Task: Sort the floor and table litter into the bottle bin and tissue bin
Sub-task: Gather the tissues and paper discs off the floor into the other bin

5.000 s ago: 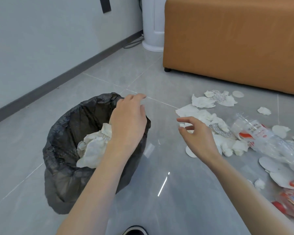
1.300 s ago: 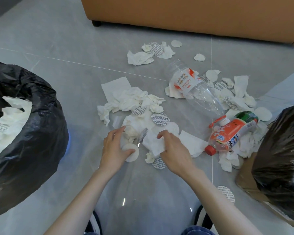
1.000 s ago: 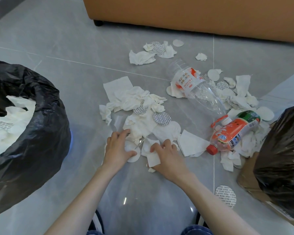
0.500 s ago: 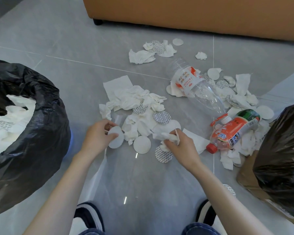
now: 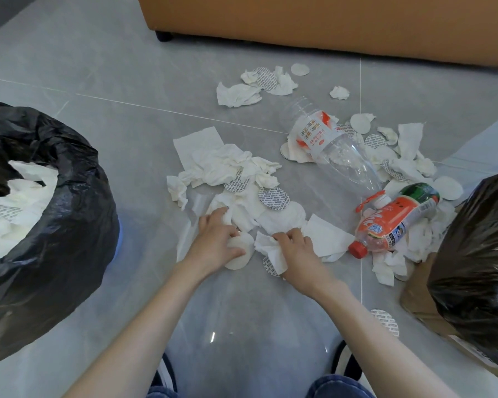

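At left edge of frame: tissue bin [image 5: 78, 173], black liner, mouth partly filled with white paper. It sits left of both hands and well apart from them. Left hand is the nearer of the 2, so a leftward carry looks shorter for it.

Lower centre: left hand [image 5: 216, 242] low at the floor, fingers curled over a round pad [image 5: 240, 255], thumb across it. Pad lies right under the fingers, on their right side. Fingertips reach the near edge of the tissue pile [image 5: 227, 168].

Just right of it: right hand [image 5: 296, 251], fingers bent, pinching a crumpled tissue [image 5: 266, 247] that trails left of the knuckles, toward the left hand.

Further right: orange bottle [image 5: 391, 222] on its side, long axis running lower left to upper right, red cap end toward the right hand, near but apart. Clear bottle [image 5: 337, 150] lies above it in frame. At right edge: bottle bin [image 5: 472, 254].

Judgement: paper is being gathered for the left-side bin, and the 2 bottles are not yet binned.
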`<state>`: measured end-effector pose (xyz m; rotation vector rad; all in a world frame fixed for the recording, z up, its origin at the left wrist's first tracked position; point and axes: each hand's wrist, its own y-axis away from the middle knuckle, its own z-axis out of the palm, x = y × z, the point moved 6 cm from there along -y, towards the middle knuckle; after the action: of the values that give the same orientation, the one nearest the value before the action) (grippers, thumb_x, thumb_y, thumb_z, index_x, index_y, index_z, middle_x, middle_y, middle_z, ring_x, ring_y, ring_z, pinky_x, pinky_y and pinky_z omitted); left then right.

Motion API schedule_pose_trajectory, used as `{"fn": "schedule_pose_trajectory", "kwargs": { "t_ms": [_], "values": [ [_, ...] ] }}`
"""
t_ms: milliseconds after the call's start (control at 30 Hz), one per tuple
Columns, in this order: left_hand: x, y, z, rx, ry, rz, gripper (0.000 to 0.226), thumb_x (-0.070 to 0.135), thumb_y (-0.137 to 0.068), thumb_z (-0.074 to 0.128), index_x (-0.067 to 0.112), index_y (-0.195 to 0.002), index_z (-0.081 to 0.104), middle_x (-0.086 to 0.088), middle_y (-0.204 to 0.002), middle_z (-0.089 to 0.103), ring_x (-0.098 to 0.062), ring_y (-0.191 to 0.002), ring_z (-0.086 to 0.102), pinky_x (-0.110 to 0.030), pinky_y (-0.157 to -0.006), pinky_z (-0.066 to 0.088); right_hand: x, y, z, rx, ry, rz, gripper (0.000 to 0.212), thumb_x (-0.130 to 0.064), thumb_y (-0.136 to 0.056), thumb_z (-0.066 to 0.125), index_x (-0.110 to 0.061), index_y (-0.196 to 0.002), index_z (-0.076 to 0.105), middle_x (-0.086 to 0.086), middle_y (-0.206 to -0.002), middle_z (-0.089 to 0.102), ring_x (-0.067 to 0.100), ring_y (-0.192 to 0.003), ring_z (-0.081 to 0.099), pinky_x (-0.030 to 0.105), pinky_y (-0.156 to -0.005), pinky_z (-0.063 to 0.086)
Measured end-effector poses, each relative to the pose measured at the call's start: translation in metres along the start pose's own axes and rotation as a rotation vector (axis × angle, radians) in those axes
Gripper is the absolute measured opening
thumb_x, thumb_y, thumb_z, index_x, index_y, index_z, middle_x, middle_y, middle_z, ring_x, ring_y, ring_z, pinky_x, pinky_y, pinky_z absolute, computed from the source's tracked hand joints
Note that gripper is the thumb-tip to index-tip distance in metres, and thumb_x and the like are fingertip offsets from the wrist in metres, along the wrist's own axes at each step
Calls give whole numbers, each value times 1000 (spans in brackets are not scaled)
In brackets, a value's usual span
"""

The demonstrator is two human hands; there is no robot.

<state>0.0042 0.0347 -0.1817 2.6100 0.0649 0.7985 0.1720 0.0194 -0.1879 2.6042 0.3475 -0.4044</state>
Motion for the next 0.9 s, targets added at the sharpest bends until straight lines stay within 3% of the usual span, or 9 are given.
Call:
{"fn": "schedule_pose_trajectory", "kwargs": {
  "t_ms": [133,300,500,600,700,900],
  "values": [
    [0,5,3,80,-47,-41,34,31,-81,70,15,-110,65,0,-142,33,-24,-126,28,-28,-93,36,1,-3,-5,-1,41,47,59,-10,-84,61,-15,-137,35,8,-131,36,28,-109,40,36,-80,45],
    [-3,13,4,206,-91,-109,29,35,-82,67,22,-107,65,2,-120,48,-23,-107,48,-31,-83,40,6,-3,-9,-2,3,110,62,-20,-79,73,-12,-130,38,8,-126,37,25,-104,41,32,-74,41],
    [-1,20,-7,302,100,-99,15,25,-80,69,18,-93,66,6,-95,60,-17,-89,57,-24,-66,33,5,1,-10,70,-32,79,38,-7,-84,55,-12,-118,37,6,-108,53,26,-86,39,36,-65,38],
    [-2,15,-21,270,252,-84,15,22,-78,73,17,-89,64,8,-82,58,-14,-78,52,-19,-58,33,6,0,-21,83,-203,115,35,-11,-84,59,-11,-114,41,4,-88,52,31,-88,55,34,-64,40],
    [0,10,-38,272,347,-59,17,22,-79,73,20,-91,61,8,-86,59,-10,-78,51,-12,-61,35,3,-2,-40,89,-404,153,42,-19,-84,68,-10,-115,41,4,-90,54,26,-84,54,32,-65,39],
    [18,16,-96,395,575,32,17,19,-82,71,29,-85,58,17,-90,61,-5,-84,57,-16,-71,42,-15,-6,-89,230,-761,120,35,-24,-84,70,-15,-107,45,-6,-88,55,9,-77,53,26,-61,43]
  ]
}}
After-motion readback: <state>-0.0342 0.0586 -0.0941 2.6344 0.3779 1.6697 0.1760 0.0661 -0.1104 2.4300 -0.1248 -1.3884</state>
